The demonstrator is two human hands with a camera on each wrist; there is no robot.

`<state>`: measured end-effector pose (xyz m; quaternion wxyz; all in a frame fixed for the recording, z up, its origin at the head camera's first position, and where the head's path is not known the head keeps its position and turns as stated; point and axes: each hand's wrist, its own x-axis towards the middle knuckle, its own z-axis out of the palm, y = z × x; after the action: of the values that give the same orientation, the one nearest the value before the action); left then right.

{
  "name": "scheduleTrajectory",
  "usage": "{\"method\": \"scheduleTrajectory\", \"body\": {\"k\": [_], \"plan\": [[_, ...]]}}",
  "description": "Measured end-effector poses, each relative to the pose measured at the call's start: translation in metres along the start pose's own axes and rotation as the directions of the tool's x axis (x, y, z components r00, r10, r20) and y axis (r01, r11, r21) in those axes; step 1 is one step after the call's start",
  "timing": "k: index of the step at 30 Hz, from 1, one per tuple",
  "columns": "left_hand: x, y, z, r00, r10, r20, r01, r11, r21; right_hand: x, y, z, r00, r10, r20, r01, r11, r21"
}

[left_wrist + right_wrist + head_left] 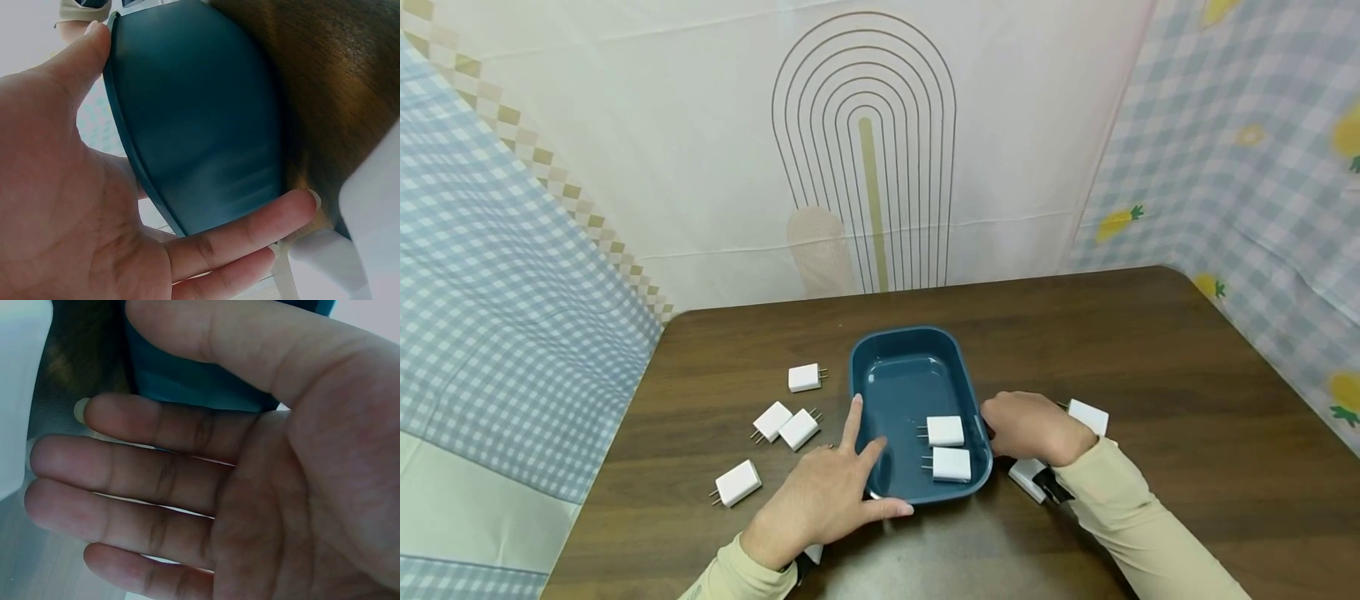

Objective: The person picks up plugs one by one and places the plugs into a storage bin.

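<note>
A blue rectangular tray (913, 332) stands on the table. Inside, two white plug-in chargers (944, 431) lie side by side near its front right corner. My left hand (820, 496) is spread over the tray's front left corner, its thumb along the front rim. The left wrist view has this hand (112, 200) against the tray's outer wall (194, 119). Beside the right wall is my right hand (1033, 425), mostly seen from the back. In the right wrist view its palm (262, 506) holds nothing and its fingers extend fairly straight near the tray wall (181, 381).
Several white chargers (737, 482) lie scattered on the brown table (700, 400) left of the tray. Another charger (1087, 416) lies behind the right wrist. Patterned cloth (715, 150) hangs along the table's back and sides.
</note>
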<state>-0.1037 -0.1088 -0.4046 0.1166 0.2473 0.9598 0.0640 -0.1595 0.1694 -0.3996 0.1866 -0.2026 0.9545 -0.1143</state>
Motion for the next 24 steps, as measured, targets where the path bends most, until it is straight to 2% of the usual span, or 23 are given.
{"method": "scheduleTrajectory", "body": {"k": [5, 12, 24], "plan": [[-0.0005, 0.0, 0.0005, 1.0, -0.003, -0.004, 0.003, 1.0, -0.004, 0.0002, -0.0008, 0.0006, 1.0, 0.013, 0.008, -0.013, 1.0, 0.003], [-0.0003, -0.0002, 0.0003, 1.0, 0.0, -0.017, 0.0, 1.0, -0.023, -0.0008, -0.0014, 0.0, 1.0, -0.017, -0.008, 0.017, 0.999, -0.033], [-0.0002, -0.0003, 0.0002, 1.0, 0.002, -0.023, -0.002, 1.0, -0.013, 0.0, -0.0009, -0.0003, 1.0, -0.008, -0.004, 0.008, 1.0, -0.019]]}}
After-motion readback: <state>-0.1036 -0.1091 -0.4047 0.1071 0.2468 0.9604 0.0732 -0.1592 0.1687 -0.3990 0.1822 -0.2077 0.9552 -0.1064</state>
